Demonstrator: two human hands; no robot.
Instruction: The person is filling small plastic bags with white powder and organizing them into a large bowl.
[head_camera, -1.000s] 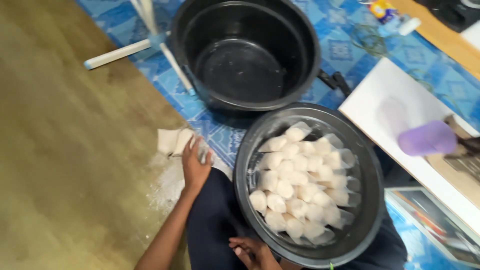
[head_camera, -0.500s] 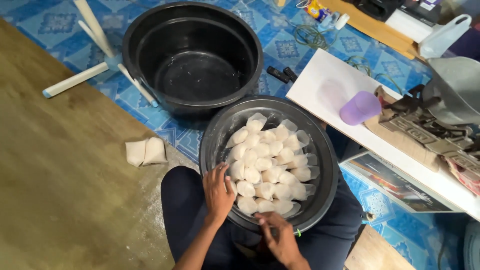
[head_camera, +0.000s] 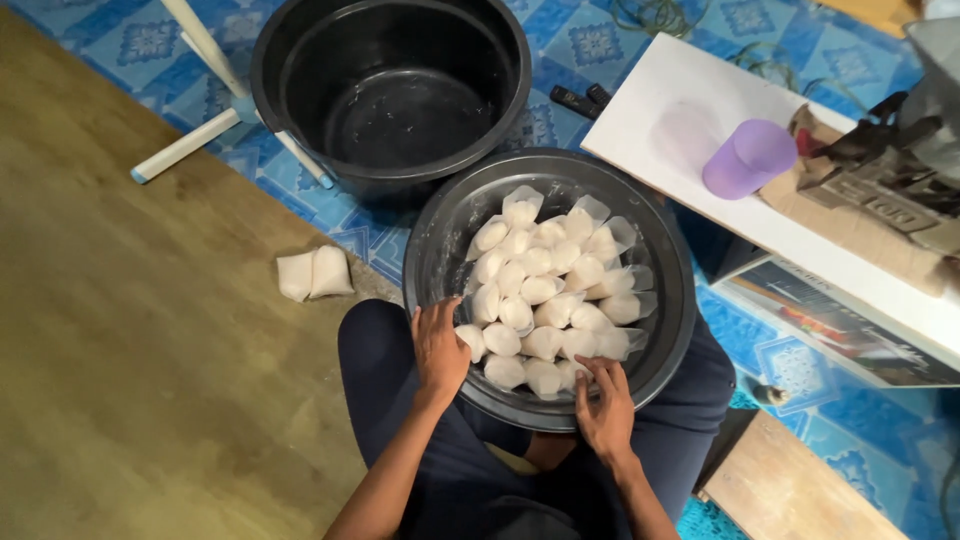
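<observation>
Basin (head_camera: 440, 250): dark, round, resting on the seated person's lap, filled with small white tied bags (head_camera: 545, 290); left hand (head_camera: 440, 348): flat on the near rim, fingers together, fingertips touching a bag; right hand (head_camera: 605, 405): on the near rim, fingers slightly apart, resting on the nearest bags; black pot (head_camera: 390, 90): empty, just beyond the basin; two bags (head_camera: 314, 273): on the floor, left; purple cup (head_camera: 748, 158): on a white board (head_camera: 660, 100), right.
</observation>
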